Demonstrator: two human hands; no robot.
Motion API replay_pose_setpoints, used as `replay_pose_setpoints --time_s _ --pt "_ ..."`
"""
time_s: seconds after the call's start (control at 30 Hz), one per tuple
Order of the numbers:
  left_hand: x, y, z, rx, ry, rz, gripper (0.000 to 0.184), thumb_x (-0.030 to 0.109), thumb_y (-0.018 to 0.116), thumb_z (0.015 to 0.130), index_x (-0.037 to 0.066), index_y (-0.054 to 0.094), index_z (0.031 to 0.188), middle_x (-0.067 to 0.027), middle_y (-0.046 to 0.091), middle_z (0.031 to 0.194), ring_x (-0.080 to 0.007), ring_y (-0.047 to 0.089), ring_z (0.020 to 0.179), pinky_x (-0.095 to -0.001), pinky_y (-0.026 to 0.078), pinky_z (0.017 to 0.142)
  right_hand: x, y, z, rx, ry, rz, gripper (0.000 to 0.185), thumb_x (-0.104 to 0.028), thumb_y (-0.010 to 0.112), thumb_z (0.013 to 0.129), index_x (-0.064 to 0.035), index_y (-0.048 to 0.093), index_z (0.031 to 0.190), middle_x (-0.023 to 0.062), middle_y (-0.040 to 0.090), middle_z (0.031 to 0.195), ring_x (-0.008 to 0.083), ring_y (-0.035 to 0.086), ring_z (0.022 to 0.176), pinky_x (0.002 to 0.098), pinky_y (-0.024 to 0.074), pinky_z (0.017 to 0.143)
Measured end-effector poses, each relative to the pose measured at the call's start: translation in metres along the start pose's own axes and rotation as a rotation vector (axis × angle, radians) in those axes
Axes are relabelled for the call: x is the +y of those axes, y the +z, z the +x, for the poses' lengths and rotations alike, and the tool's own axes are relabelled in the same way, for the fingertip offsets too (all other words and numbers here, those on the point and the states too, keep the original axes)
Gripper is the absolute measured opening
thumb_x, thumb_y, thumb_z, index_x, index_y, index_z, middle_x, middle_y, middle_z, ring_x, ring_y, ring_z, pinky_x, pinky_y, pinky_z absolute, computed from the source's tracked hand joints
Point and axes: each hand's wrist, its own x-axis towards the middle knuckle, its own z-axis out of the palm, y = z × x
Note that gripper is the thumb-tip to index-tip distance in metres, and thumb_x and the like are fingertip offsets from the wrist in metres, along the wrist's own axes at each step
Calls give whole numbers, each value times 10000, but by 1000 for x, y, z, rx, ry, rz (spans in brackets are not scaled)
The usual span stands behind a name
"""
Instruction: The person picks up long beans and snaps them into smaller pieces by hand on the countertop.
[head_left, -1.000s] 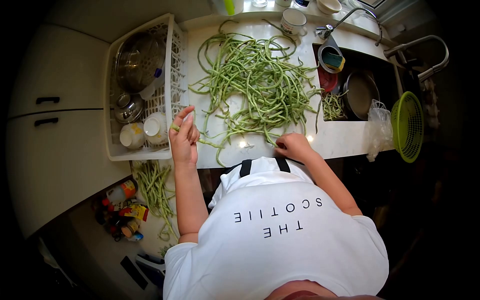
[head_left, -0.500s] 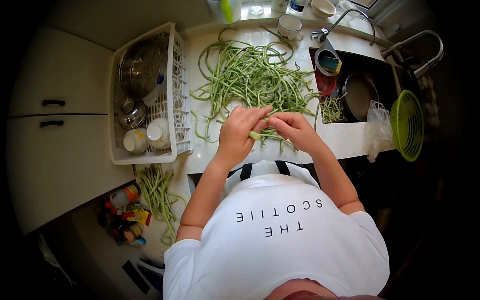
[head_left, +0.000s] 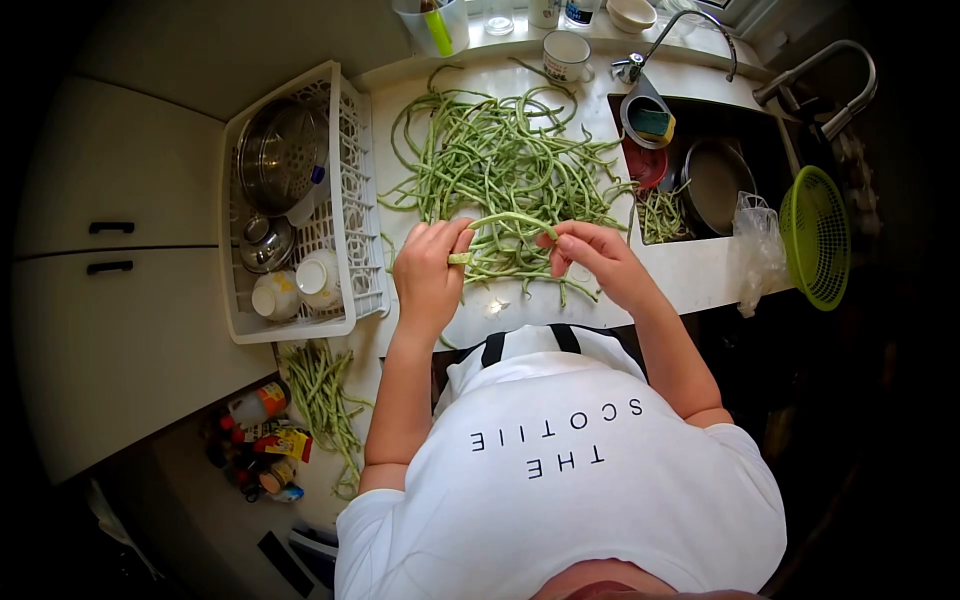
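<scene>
My left hand [head_left: 432,268] is closed around a green long bean [head_left: 512,217], and a short cut-looking bean end pokes out between its fingers. The bean arches across to my right hand [head_left: 598,258], whose thumb and fingers pinch its other end. Just beyond both hands, a large tangled heap of long beans [head_left: 500,145] lies on the white counter [head_left: 400,315]. A smaller bundle of beans [head_left: 322,400] rests at the lower left, beside my left forearm.
On the left stands a white dish rack [head_left: 345,200] with pots and bowls. A mug [head_left: 567,57] sits behind the heap. To the right are a sink [head_left: 735,120] holding a pan and bean pieces, a plastic bag [head_left: 760,250] and a green basket [head_left: 815,240]. Seasoning bottles [head_left: 258,403] stand lower left.
My hands have moved apart, the left one going leftward, and a length of bean now stretches between them. The view has shifted slightly.
</scene>
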Motion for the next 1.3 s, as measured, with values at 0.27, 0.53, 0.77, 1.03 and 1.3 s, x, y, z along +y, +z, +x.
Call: replay_pose_setpoints --time_s 0.27,0.53,0.77,1.03,1.3 --pt "17 13 -4 -49 90 -132 349 145 641 902 142 603 1249 -80 621 842 -269 615 760 -389 463 633 -9 19 3 199 -292 -736 128 -124 548 944 -19 604 900 93 590 698 218 598 658 348 477 635" --pt "20 13 -3 -27 144 -60 260 76 662 863 110 659 1121 -82 607 797 -279 597 663 -387 447 563 -6 21 12 187 -590 -1030 44 -69 601 859 -32 579 858 121 570 684 308 571 641 413 452 629" --pt "14 22 -3 -89 81 -316 140 96 611 916 44 653 1039 -101 626 782 -288 589 634 -379 448 563 -12 27 10 209 -449 -782 82 -102 590 888 -27 620 891 116 639 741 293 613 671 391 484 644" --pt "9 8 0 67 -314 -911 247 251 462 1050 43 594 1055 -17 628 780 -26 447 583 -166 351 531 1 4 10 173 -243 -949 100 -130 601 879 -84 682 914 130 657 742 295 647 700 395 511 650" --pt "-5 -12 3 220 -312 -920 242 240 453 1053 29 571 1055 -16 601 780 -28 418 587 -170 347 540 -16 -44 -7 432 -333 -908 458 -8 620 868 -109 570 1311 113 656 1090 236 639 861 349 514 725"
